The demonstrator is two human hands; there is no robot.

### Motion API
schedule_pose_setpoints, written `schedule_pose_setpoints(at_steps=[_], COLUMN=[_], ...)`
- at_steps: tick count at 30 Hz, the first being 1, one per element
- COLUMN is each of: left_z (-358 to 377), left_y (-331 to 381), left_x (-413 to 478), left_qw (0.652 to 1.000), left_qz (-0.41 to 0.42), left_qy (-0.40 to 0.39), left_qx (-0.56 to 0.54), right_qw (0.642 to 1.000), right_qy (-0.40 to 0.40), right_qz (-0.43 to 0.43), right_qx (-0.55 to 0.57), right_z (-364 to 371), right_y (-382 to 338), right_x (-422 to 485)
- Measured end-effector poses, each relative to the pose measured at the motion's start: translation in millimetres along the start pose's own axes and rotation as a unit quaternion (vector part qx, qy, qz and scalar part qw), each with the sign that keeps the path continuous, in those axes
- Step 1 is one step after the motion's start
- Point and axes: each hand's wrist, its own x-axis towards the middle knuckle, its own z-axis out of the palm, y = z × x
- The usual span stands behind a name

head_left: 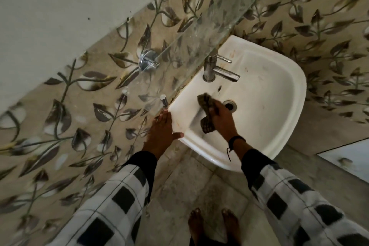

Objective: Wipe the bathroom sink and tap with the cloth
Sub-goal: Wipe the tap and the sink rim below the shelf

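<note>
A white wall-hung sink (279, 90) with brownish stains fills the middle right of the head view. Its steel tap (217, 70) stands at the back rim, spout over the basin. My right hand (221, 118) grips a dark checked cloth (206, 110) and presses it on the basin's left inner wall, beside the drain (230, 105). My left hand (160, 132) rests flat on the sink's left rim, fingers straight, thumb on the rim's top.
A dusty glass shelf (199, 46) on chrome brackets juts from the leaf-patterned tile wall just above the tap. My bare feet (213, 223) stand on the tiled floor below the sink. A pale panel (347, 158) lies at the right.
</note>
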Motion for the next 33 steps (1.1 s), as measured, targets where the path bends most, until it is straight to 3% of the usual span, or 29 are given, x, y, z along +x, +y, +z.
schedule_pose_setpoints(at_steps=[2, 5, 8, 11, 14, 20, 26, 33], left_z=[0.2, -0.1, -1.3, 0.3, 2.3, 17.6, 28.2, 26.6], left_y=[0.3, 0.4, 0.6, -0.1, -4.2, -8.5, -9.4, -6.1], left_x=[-1.1, -0.6, -0.9, -5.1, -11.9, -37.1, -48.1, -47.1], left_qw=[1.0, 1.0, 1.0, 0.999, 0.998, 1.0, 0.999, 0.999], left_qz=[0.002, 0.005, 0.004, 0.001, -0.001, 0.005, 0.005, -0.012], left_qy=[0.006, 0.012, 0.005, 0.026, 0.041, 0.017, -0.009, -0.009], left_qx=[0.001, -0.006, -0.023, -0.042, -0.04, 0.026, 0.048, 0.035], right_qw=[0.999, 0.998, 0.976, 0.925, 0.92, 0.891, 0.914, 0.897], right_qy=[0.025, 0.006, -0.091, -0.154, -0.199, -0.26, -0.222, -0.24], right_qz=[0.0, -0.064, -0.115, -0.137, -0.126, -0.227, -0.164, -0.192], right_qx=[0.037, -0.021, -0.16, -0.32, -0.313, -0.294, -0.296, -0.318], right_z=[-9.3, -10.7, 15.6, 44.4, 55.9, 63.4, 66.5, 56.6], right_y=[-11.0, -33.9, -35.6, -26.6, -24.5, -16.2, -33.1, -28.2], right_x=[10.9, 37.6, 64.4, 66.1, 52.0, 12.7, 11.7, 13.7])
